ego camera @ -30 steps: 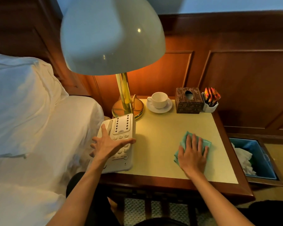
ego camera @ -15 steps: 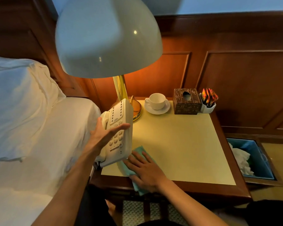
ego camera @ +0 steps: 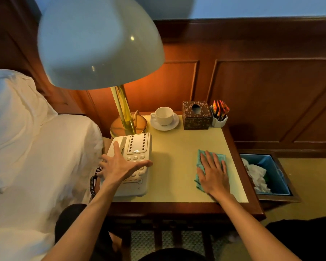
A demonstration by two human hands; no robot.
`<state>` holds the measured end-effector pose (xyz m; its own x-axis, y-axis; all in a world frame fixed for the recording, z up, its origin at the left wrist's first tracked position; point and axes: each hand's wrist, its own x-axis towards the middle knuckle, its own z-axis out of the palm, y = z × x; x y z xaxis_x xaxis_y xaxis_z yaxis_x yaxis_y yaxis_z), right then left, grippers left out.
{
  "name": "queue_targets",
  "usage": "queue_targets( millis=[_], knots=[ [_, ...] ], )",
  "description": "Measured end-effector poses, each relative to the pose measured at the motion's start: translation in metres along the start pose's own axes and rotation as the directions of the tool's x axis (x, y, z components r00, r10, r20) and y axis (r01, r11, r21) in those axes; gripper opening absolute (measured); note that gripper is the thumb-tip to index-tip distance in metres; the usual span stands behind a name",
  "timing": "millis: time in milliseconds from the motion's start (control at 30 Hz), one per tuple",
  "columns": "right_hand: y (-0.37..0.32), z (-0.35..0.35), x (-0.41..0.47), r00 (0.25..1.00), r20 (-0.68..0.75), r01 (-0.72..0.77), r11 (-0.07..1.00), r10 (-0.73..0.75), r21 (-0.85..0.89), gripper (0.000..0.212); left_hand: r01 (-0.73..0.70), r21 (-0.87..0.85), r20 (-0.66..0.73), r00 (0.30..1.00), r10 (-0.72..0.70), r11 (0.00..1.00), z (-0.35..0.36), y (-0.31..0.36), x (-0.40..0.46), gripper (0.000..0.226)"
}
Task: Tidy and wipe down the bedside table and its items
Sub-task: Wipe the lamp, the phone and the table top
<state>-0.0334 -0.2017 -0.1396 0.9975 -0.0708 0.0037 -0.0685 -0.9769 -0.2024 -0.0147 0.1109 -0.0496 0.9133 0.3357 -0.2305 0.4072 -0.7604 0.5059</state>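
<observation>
Where the two forearms reach in from the bottom edge: right hand (ego camera: 213,173) flat, fingers straight, pressing a teal cloth (ego camera: 204,167) onto the cream top of the bedside table (ego camera: 177,147), right of centre and near the front edge; cloth mostly covered, only its left and far edges showing. Left hand (ego camera: 120,165) spread wide over the cream telephone (ego camera: 132,162) at the table's front-left corner, fingers extended, thumb out across the keypad, touching rather than curling round it. Phone lying flat, long axis front to back, handset along its left side, coiled cord (ego camera: 93,185) dropping off the left edge; key labels too small to read. Farther back, brass lamp base (ego camera: 128,125), white cup on saucer (ego camera: 164,117), dark patterned tissue box (ego camera: 197,115) with pale markings not legible, white holder of orange sachets (ego camera: 220,113), print unreadable. Lamp shade (ego camera: 94,44) looming above, cut off at the top. White bedding (ego camera: 36,147) at left; bin (ego camera: 269,176) with crumpled paper at right, partly hidden by the table edge.
</observation>
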Motion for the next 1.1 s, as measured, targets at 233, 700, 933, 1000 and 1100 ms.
queue_targets(
  millis=[233,700,933,1000,1100],
  knots=[
    [-0.004,0.0,0.004,1.0,-0.017,-0.026,1.0,0.026,0.001,0.079,-0.005,0.083,-0.038,0.999,0.008,0.997,0.008,0.002,-0.007,0.15],
    [-0.101,0.021,-0.018,0.923,0.101,0.368,0.928,-0.372,0.058,0.065,0.04,0.186,-0.08,0.996,-0.025,0.982,0.017,-0.004,-0.008,0.151],
    [-0.085,0.01,0.051,0.961,0.121,0.246,0.969,-0.247,0.024,0.062,0.024,0.187,-0.072,0.997,-0.011,0.982,0.019,-0.009,-0.006,0.152],
    [-0.066,0.004,0.066,0.975,0.11,0.191,0.982,-0.191,0.009,0.061,0.027,0.188,-0.082,0.997,-0.012,0.982,0.02,-0.009,-0.006,0.152],
    [-0.025,-0.004,0.078,0.996,0.075,0.056,0.998,-0.055,-0.006,0.06,0.03,0.198,-0.092,0.996,-0.012,0.98,0.02,-0.009,-0.007,0.152]
  ],
)
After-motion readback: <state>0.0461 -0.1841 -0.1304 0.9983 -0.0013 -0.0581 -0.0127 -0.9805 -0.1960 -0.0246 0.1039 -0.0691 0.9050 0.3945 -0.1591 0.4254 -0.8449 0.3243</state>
